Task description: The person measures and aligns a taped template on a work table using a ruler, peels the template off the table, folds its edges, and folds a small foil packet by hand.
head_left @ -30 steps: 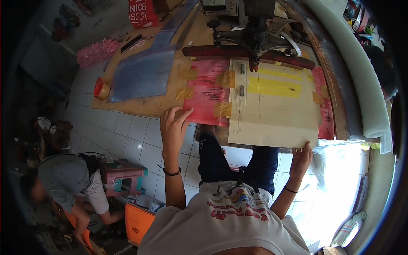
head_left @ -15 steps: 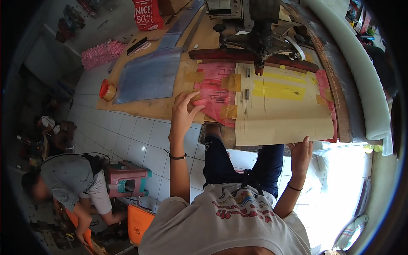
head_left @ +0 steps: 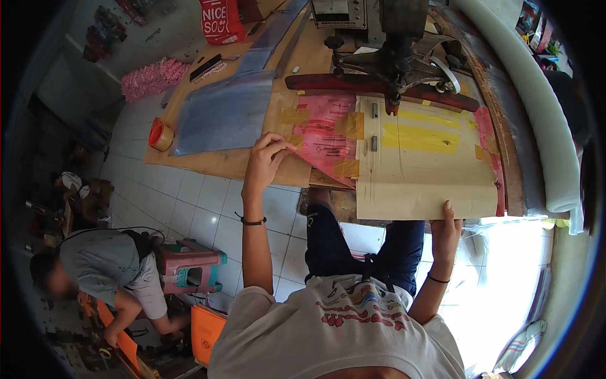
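Note:
My left hand [head_left: 264, 163] is closed in a pinch on the left edge of a red plastic sheet [head_left: 322, 129], which is fixed down with brown tape. Next to that sheet lies a brown paper sheet [head_left: 429, 174] with yellow strips and two small metal pieces [head_left: 374, 143] on it. At the paper's front edge, my right hand [head_left: 447, 235] has its thumb on top and its other fingers underneath, hidden. Above the far side of the paper stands a press [head_left: 396, 69] with a long dark red bar [head_left: 303, 82].
A bluish sheet [head_left: 224, 117] and a tape roll [head_left: 161, 135] lie on the table's left. A white roll [head_left: 524, 82] runs along the right side. At lower left a person [head_left: 104, 256] bends over orange material, beside a plastic stool [head_left: 192, 268].
My left hand has shifted slightly left and lifted the red sheet's edge. My right thumb has come further onto the paper. The view has moved a little.

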The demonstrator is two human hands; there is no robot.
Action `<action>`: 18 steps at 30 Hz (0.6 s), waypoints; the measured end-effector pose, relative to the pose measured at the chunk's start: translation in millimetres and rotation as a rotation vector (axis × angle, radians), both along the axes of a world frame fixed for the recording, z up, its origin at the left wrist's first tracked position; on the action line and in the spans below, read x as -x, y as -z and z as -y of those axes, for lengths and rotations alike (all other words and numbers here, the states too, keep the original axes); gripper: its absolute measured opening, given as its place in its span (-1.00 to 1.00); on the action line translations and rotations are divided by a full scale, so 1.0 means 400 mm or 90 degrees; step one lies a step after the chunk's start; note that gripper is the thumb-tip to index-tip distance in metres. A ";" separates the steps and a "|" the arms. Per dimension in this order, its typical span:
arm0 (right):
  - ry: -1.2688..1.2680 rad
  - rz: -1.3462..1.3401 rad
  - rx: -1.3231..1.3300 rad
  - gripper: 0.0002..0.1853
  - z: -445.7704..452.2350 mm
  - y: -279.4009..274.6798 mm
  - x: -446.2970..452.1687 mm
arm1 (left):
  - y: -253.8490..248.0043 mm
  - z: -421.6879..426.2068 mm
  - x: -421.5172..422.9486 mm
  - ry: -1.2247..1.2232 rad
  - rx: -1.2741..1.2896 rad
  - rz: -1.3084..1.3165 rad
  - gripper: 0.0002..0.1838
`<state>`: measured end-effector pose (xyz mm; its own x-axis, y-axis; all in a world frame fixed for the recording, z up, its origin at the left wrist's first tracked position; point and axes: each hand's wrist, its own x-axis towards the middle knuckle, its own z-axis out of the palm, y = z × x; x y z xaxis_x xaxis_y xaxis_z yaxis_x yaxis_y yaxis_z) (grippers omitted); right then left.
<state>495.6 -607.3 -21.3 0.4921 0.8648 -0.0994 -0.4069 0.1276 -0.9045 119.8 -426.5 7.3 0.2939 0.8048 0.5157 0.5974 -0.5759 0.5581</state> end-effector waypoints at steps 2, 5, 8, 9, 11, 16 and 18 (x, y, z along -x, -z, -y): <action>-0.001 -0.003 -0.008 -0.46 -0.004 0.001 0.001 | 0.006 -0.003 0.003 0.003 -0.017 0.022 -0.82; -0.011 -0.012 -0.016 -0.47 -0.006 0.004 -0.003 | -0.012 0.003 -0.001 -0.013 -0.022 -0.020 -0.84; -0.024 -0.020 -0.031 -0.51 -0.011 0.002 0.004 | -0.014 -0.006 0.000 -0.002 -0.053 -0.025 -0.85; -0.026 -0.021 -0.038 -0.52 -0.011 -0.002 0.007 | -0.015 -0.008 -0.001 -0.003 -0.048 -0.017 -0.86; -0.030 0.003 -0.036 -0.52 -0.009 -0.014 0.017 | -0.022 -0.013 -0.004 -0.001 -0.041 -0.004 -0.86; -0.106 0.048 -0.041 -0.53 0.002 -0.039 0.018 | -0.066 -0.023 -0.007 -0.015 0.085 -0.036 -0.87; -0.116 0.071 -0.034 -0.52 0.003 -0.044 0.018 | -0.076 -0.034 -0.002 -0.011 0.120 -0.060 -0.87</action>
